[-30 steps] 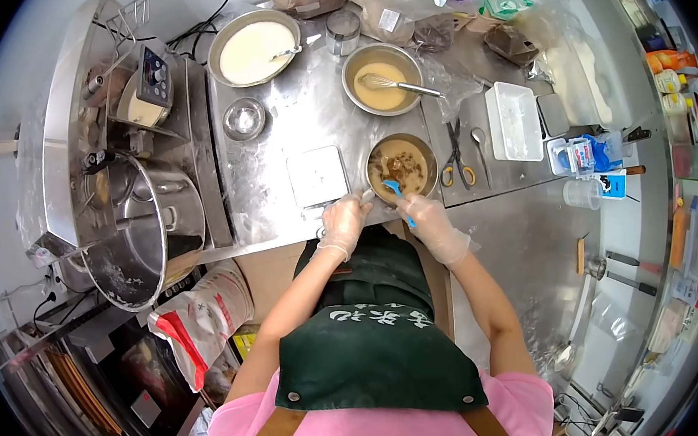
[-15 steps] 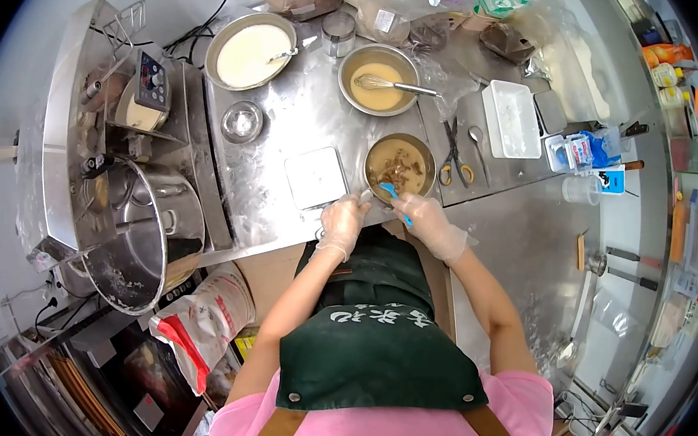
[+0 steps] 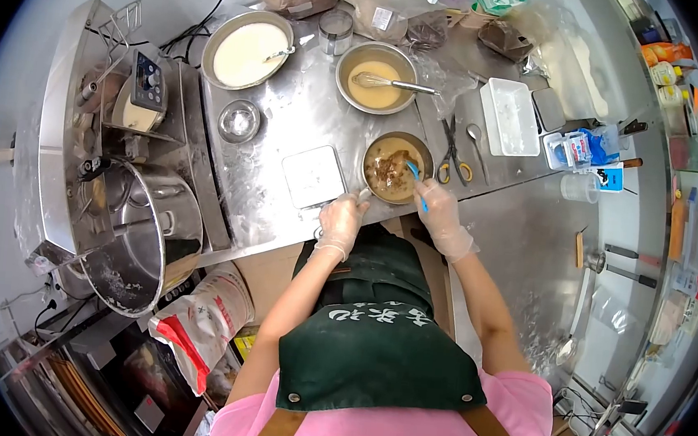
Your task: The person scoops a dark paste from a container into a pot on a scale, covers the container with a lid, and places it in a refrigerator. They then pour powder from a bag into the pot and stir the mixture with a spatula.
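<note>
In the head view, a metal saucepan (image 3: 366, 182) holds a pale liquid with brown lumps (image 3: 390, 170) in it. My left hand (image 3: 342, 221), in a clear plastic glove, is closed round the saucepan's handle at the lower left of the pan. My right hand (image 3: 442, 222), gloved as well, grips a blue spatula (image 3: 425, 203) whose head dips into the mixture at the pan's right side. A white square scale (image 3: 313, 177) lies just left of the pan. Behind the pan stands a metal bowl (image 3: 341, 80) of yellowish liquid with a whisk (image 3: 402, 86) resting in it.
A large bowl of white cream (image 3: 251, 53) and a small metal bowl (image 3: 239, 121) stand at the back left. Scissors (image 3: 454, 154), a spoon (image 3: 478, 150) and a white tray (image 3: 510, 120) lie to the right. A mixer with a steel bowl (image 3: 144, 237) is at far left.
My right hand has moved a little right with the spatula, whose head went from the pan's near left part to its right side. My left hand stays on the handle.
</note>
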The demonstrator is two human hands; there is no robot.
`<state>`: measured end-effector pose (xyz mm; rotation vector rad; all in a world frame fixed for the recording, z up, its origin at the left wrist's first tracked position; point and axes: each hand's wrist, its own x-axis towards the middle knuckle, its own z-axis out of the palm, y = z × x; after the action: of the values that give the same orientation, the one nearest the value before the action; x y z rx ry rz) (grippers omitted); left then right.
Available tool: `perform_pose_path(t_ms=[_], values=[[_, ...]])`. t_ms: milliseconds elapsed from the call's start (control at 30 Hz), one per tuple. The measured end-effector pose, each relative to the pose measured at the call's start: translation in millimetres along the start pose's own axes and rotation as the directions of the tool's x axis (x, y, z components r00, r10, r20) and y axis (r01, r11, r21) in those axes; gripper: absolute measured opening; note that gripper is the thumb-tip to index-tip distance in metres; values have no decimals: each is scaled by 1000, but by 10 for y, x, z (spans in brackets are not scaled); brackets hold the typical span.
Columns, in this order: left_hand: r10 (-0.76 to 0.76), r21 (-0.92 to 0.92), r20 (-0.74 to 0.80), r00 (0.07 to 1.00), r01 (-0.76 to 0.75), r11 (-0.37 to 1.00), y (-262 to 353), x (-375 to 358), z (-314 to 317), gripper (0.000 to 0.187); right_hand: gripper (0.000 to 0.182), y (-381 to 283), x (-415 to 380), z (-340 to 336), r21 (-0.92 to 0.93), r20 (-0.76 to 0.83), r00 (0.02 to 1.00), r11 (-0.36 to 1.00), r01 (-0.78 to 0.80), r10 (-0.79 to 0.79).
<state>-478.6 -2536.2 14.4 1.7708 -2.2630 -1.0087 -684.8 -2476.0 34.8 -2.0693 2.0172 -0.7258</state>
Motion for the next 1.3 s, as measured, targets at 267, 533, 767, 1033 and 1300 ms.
perform_pose_path(t_ms=[267,533,767,1033,1300], values=[[11,10,-21,1000,-10,1000,-26,7,36,28,2,-100,-30,-58,25,-56,998,1000,-15,16],[17,9,-29,999,-17,1000,-21,6,30,26,9,-89,116,-143,306,-49,990,946,-108,129],[3,-18,-31,1000,-3,1000,-22,6,36,26,20,600,198,-198,560,455,555,261,-787,696],[-17,9,-15,1000,17,1000,-32,18,42,29,24,83,183,63,818,353,618,89,-568,702],[-18,17,-4,1000,18,1000,-23,15,25,34,25,245,164,183,784,229,707,304,-541,669]])
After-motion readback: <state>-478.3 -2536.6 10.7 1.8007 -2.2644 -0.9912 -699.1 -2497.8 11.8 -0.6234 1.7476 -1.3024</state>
